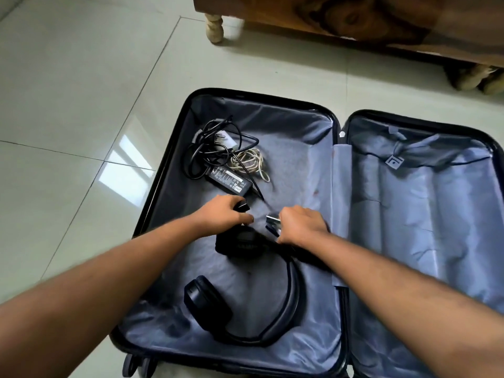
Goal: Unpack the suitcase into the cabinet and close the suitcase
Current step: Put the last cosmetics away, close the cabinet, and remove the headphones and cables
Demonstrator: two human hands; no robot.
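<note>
Suitcase (174,148), black hard-shell with grey-blue fabric lining, lying fully open and flat on floor; right half holds nothing visible. Left half not yet emptied: black laptop power brick with tangled black cable (228,178) at far end, coil of off-white cord (251,160) just beside it, black over-ear headphones (245,304) at near end. Left hand (222,214) curled round small black object (240,206), identity unclear. Right hand (301,223) curled, pinching small silvery metallic item (273,221); blurred, type uncertain. Both hands low over middle of left half, near headphone earcup. Judged partway through unpacking: several items left to carry over, closing not yet begun. Surface: glossy pale tiled floor (81,105) with window reflections. Dark wooden furniture on turned pale legs (354,20) beyond suitcase; possibly target cabinet, cannot confirm.
</note>
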